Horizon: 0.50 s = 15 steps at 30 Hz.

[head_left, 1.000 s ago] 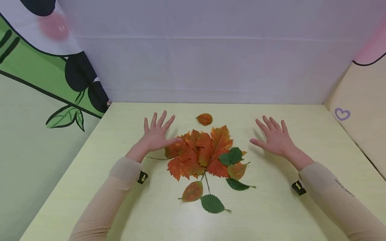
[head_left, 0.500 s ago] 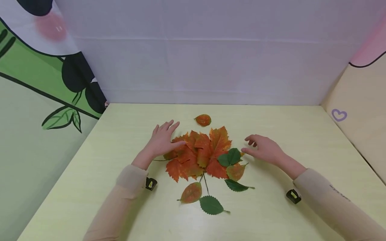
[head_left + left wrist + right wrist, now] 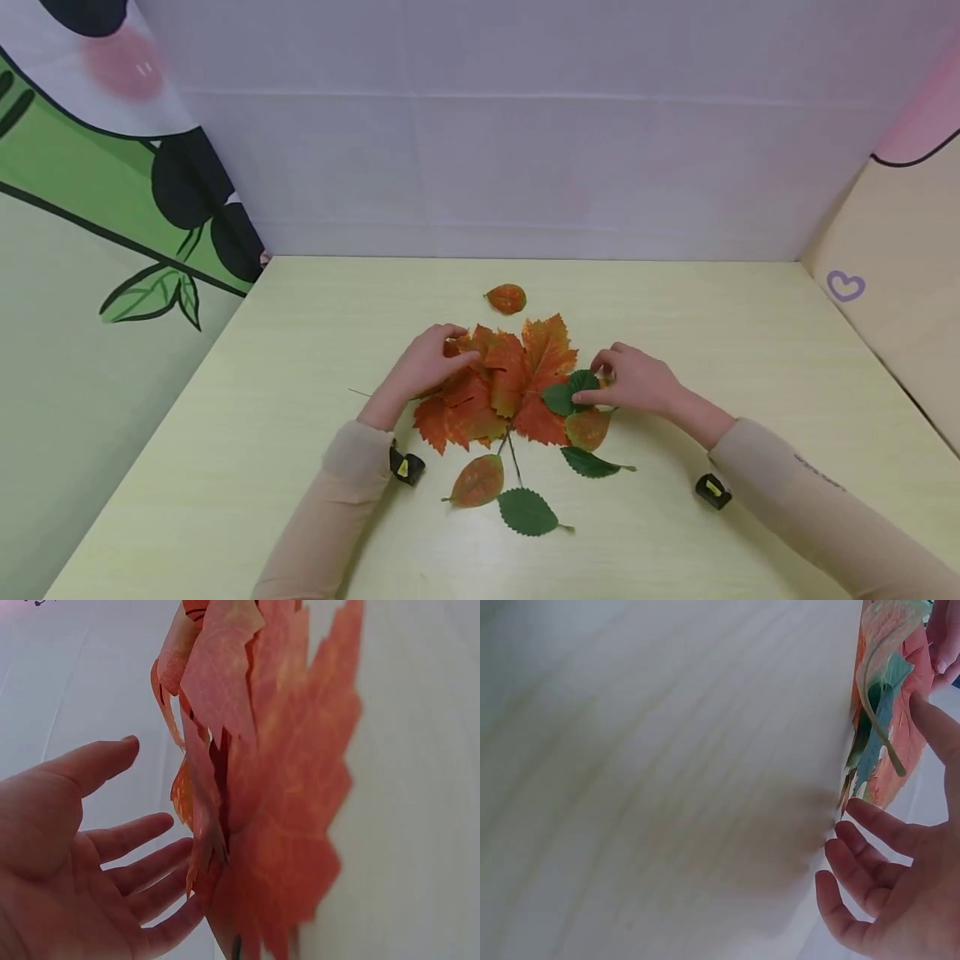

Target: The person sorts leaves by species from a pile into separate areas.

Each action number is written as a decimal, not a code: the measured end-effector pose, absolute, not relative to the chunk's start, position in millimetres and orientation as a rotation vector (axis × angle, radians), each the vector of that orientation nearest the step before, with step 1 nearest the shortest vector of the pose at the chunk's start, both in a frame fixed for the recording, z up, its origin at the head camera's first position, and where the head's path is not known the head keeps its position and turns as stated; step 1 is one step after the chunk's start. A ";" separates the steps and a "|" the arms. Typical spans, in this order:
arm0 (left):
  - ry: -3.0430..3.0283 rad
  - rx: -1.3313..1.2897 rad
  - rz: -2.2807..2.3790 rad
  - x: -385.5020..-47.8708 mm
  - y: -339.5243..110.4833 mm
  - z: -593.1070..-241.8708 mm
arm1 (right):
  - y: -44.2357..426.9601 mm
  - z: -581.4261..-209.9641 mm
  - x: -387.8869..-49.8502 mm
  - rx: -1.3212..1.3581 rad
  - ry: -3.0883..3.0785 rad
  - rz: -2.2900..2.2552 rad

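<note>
In the head view, orange-red maple leaves (image 3: 472, 392) lie heaped mid-table. My left hand (image 3: 426, 363) is at the pile's left edge; its thumb is above the leaves. The left wrist view shows that hand (image 3: 82, 855) with thumb and fingers spread apart, the fingertips beside the leaf edges (image 3: 277, 787). At the pile's right side my right hand (image 3: 641, 382) reaches its thumb over the dark green leaves (image 3: 562, 396). In the right wrist view, this hand's (image 3: 922, 877) fingers bend loosely near the tabletop, beside a leaf stem (image 3: 885, 742).
One small orange leaf (image 3: 506, 298) lies behind the pile. In front are an orange-green leaf (image 3: 477, 481), a green leaf (image 3: 527, 512) and another green leaf (image 3: 590, 462). Another orange-green leaf (image 3: 587, 428) touches the pile's right side. A pale cloth wall (image 3: 525, 175) borders the table's back.
Both hands have come inward and lower, from spread above the table to the left and right edges of the leaf pile. Their fingers have bent more. The leaves look nearly unmoved.
</note>
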<state>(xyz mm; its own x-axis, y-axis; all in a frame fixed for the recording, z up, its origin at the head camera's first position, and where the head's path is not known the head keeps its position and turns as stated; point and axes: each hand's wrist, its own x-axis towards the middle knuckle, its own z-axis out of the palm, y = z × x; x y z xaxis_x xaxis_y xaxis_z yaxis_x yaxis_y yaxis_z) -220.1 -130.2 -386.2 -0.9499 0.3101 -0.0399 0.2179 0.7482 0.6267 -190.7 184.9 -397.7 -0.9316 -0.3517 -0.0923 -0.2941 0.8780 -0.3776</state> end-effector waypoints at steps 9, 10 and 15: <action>2.789 0.439 0.881 -219.2 -128.9 -391.4 | 180.4 -400.0 -189.6 -0.491 2.912 -0.546; 2.790 0.439 0.866 -219.3 -128.2 -391.6 | 180.6 -400.3 -189.8 -0.484 2.911 -0.554; 2.795 0.449 0.832 -219.5 -124.7 -392.9 | 180.5 -399.6 -191.5 -0.438 2.897 -0.568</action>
<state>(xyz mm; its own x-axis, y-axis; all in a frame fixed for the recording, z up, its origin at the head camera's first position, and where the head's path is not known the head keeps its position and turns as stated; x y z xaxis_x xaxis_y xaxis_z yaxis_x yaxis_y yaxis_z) -219.5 -124.7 -392.9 -0.9360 0.3390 -0.0944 0.2322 0.7965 0.5582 -191.5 180.5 -399.6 -0.9449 -0.3129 -0.0959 -0.2535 0.8852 -0.3901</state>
